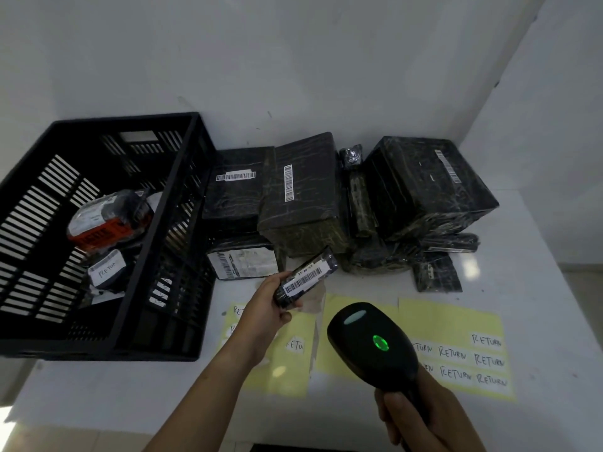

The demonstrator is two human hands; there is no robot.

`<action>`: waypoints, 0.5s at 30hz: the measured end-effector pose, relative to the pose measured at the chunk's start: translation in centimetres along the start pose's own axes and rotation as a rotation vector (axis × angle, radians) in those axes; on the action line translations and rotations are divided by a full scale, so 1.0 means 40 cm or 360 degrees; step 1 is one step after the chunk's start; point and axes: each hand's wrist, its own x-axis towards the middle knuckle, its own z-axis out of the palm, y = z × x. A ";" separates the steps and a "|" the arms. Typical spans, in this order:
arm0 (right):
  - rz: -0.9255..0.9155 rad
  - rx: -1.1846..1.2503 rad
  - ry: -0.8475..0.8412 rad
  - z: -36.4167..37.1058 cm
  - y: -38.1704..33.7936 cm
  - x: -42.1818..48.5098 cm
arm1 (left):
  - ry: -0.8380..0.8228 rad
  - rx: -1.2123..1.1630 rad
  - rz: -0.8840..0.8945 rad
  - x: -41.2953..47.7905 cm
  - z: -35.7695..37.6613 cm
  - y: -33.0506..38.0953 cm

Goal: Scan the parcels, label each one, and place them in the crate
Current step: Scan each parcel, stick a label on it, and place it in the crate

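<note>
- A person's left hand (267,308) grips a small black parcel (306,277) just right of the crate (151,236), fingers curled round its lower end, barcode facing up.
- Farther right of the crate, the right hand (421,422) wraps its fingers round a scanner (368,340), whose green light glows.
- Labelled parcels (107,223) lie inside the crate; a pile of parcels (303,197) and yellow "RETURN" label sheets (456,350) sit to its right.
</note>
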 end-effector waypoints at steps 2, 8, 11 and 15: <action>-0.0004 0.0006 -0.0002 0.001 0.000 -0.002 | 0.0007 -0.0006 0.0000 0.000 0.000 -0.001; 0.0028 -0.0032 -0.0007 0.001 0.009 -0.003 | 0.0029 0.0006 -0.0018 0.000 0.002 -0.001; 0.0077 -0.0127 0.0099 0.014 0.036 0.019 | 0.0056 -0.0003 -0.0024 0.005 -0.002 -0.003; 0.0227 -0.0428 -0.0052 0.020 0.193 0.129 | 0.0064 -0.0034 -0.0043 0.002 -0.016 -0.006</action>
